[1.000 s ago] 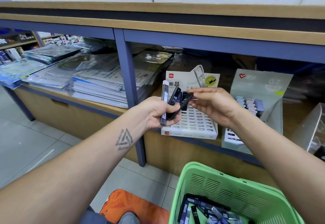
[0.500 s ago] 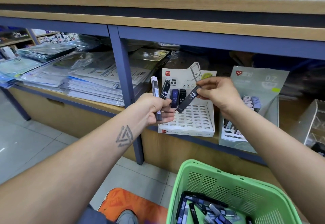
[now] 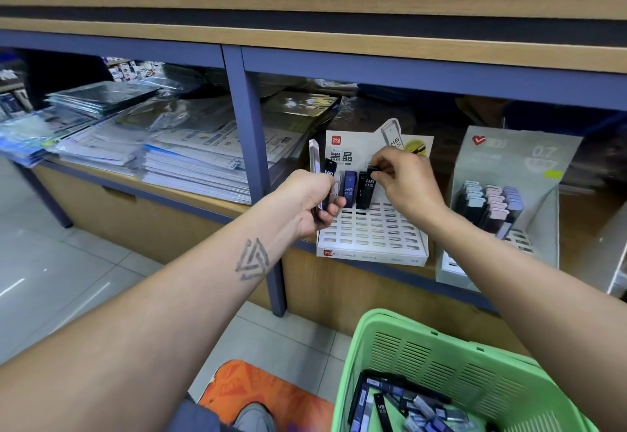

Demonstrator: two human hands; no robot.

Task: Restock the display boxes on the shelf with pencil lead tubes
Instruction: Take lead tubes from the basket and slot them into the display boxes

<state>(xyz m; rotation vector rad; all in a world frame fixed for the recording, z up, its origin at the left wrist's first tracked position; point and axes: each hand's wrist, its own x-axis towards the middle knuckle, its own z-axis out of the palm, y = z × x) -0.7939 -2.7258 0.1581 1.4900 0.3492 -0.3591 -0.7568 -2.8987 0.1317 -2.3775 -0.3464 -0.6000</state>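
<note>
Stationery shelf | left hand (image 3: 314, 202) is gripping spare lead tubes (image 3: 319, 168), fingers curled round them, just left of the white display box (image 3: 371, 231) | right hand (image 3: 405, 180) is pinching the top of a black HB tube (image 3: 367, 187) standing in the box's back row beside a blue tube (image 3: 349, 189) | green basket (image 3: 441, 357) below is holding more tubes.
</note>
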